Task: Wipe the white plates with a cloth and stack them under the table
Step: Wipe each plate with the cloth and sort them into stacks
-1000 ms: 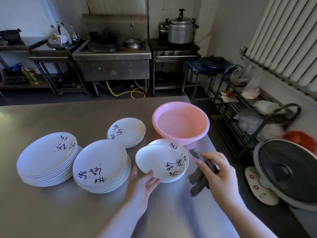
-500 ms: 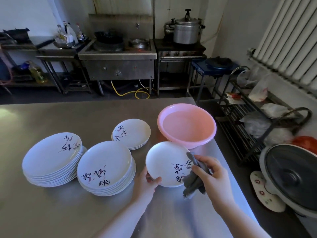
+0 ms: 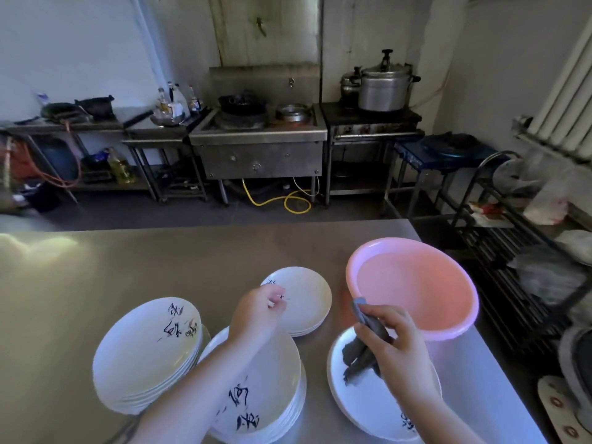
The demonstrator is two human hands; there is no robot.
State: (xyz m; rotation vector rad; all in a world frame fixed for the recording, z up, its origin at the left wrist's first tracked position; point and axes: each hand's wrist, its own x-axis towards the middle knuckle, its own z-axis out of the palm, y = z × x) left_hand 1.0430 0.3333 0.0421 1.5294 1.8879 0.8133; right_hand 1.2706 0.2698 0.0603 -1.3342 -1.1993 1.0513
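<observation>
On the brushed steel bench (image 3: 134,267), seen from the head camera, four groups of white round plates with dark brush lettering sit toward the near side; at the near right a short stack of white plates (image 3: 362,402) lies just in front of a pink plastic basin (image 3: 413,283), its far edge close under the basin's rim; the right hand (image 3: 395,342) hangs over this stack, its grip clenched round a dark grey crumpled cloth (image 3: 360,355) whose lower end rests on the top plate; the left hand (image 3: 256,314) reaches farther in, over the small far stack of white plates (image 3: 307,302), fingers curled with the tips at that stack's left rim; whether they pinch the plate or only hover over it cannot be told; the left forearm crosses above the tall middle stack of white plates (image 3: 272,389); to the left of that, a second tall stack of white plates (image 3: 144,354) stands just beside it, both untouched; beyond the bench, across the floor, a steel wok stove (image 3: 259,145) stands against the far wall with a large aluminium pressure pot (image 3: 384,86) on a burner stand to its right; a black wire rack (image 3: 499,225) holding plastic bags runs along the right wall.
</observation>
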